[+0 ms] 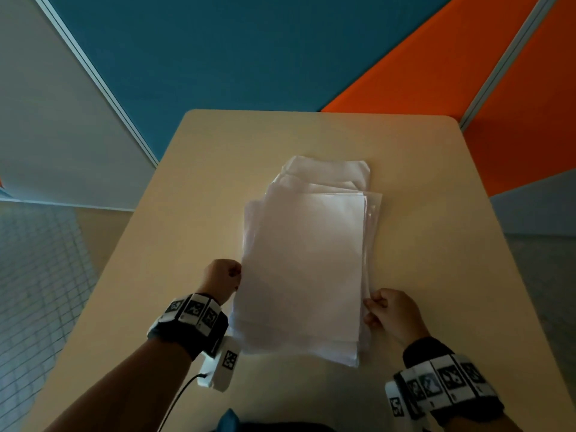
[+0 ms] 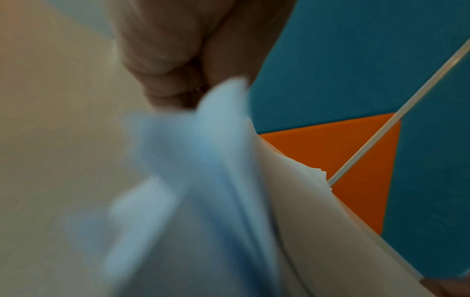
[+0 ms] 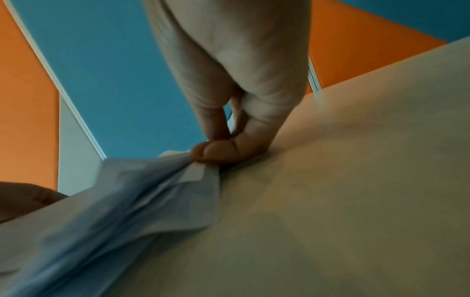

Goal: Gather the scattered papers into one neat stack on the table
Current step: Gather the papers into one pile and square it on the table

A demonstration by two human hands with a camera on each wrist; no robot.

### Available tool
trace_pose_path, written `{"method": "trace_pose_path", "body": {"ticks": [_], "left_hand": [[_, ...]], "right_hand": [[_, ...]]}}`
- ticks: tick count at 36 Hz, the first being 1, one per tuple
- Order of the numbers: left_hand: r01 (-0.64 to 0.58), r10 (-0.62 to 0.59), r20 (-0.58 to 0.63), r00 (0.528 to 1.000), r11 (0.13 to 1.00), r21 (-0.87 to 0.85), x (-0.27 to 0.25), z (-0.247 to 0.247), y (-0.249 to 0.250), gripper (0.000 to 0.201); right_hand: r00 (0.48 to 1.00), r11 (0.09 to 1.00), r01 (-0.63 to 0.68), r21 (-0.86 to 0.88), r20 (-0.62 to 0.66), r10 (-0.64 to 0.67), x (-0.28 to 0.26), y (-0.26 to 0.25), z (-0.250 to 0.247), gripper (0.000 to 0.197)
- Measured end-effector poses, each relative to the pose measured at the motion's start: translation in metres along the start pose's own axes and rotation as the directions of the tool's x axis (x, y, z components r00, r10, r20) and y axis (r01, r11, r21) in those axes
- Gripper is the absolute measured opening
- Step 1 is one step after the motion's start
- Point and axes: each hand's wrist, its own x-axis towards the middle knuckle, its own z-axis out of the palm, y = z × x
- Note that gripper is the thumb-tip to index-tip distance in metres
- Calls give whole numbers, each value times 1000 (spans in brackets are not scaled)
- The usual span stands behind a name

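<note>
The loose pile of white paper sheets [image 1: 302, 263] lies in the middle of the pale beige worktop [image 1: 436, 244], its far sheets fanned out and curled past the top edge. The left hand [image 1: 222, 275] grips the pile's left edge with curled fingers [image 2: 167, 80]; the right hand [image 1: 391, 313] pinches the right edge, fingers [image 3: 218, 150] grasping several layers against the worktop. Squeezing inward from both sides could buckle the thin sheets rather than align them, and the splayed far ends may stay staggered. Lifting unevenly risks lower sheets sliding free. Blue and orange partition panels [image 1: 249, 51] stand behind.
</note>
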Motion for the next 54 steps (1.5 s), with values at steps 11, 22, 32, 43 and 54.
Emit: {"method": "trace_pose_path", "body": {"ticks": [11,22,32,43,54], "left_hand": [[-148,48,378,924,959,241,-58,-15,-2,139],[-274,207,234,950,912,307,-82,14,-15,121],[-266,204,223,953,917,297,-77,9,-17,130],[-209,166,155,974,924,320,-68,19,3,129],[-211,166,152,974,910,356,-69,31,5,129]], "right_hand": [[978,988,51,-145,209,-20,-33,9,-25,34],[985,915,117,-386,164,-57,-64,-8,20,105],[997,916,75,-394,27,-70,-62,-2,18,115],[995,988,-24,-150,93,39,-21,-6,-11,105],[992,946,-103,-308,-95,77,12,-29,3,61]]}}
